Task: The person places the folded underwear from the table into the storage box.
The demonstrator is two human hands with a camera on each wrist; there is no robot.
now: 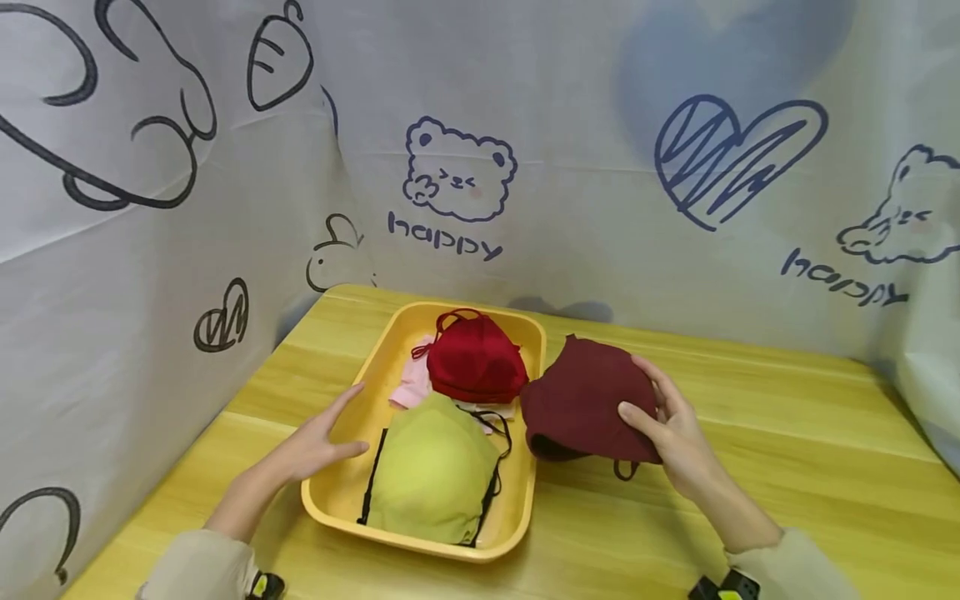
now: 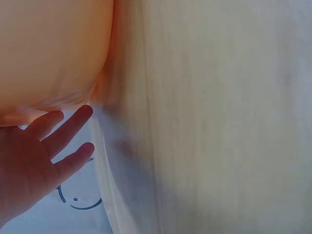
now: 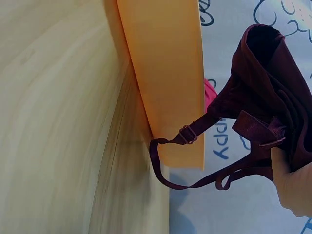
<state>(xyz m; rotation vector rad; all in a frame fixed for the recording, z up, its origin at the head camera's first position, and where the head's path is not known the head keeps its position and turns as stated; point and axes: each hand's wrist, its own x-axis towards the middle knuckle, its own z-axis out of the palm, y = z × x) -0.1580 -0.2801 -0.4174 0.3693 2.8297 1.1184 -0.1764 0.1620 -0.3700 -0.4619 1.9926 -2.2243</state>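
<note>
A dark maroon bra [image 1: 588, 400], folded cup over cup, is pinched between the thumb and fingers of my right hand [image 1: 675, 429] just right of the tray. Its strap [image 3: 165, 183] dangles in a loop in the right wrist view. The yellow tray [image 1: 420, 546] holds a yellow-green bra [image 1: 435, 475] with black straps at the near end and a red satin bra [image 1: 476, 358] at the far end. Beside the red one lies a pink cloth piece [image 1: 411, 383]. My left hand [image 1: 318, 437], fingers spread and holding nothing, hovers at the tray's left rim.
The tray stands on a wood-grain table [image 1: 787, 450], which extends to its right. Behind and to the left hangs a pale cloth backdrop [image 1: 570, 217] with drawn hearts, bears and lettering.
</note>
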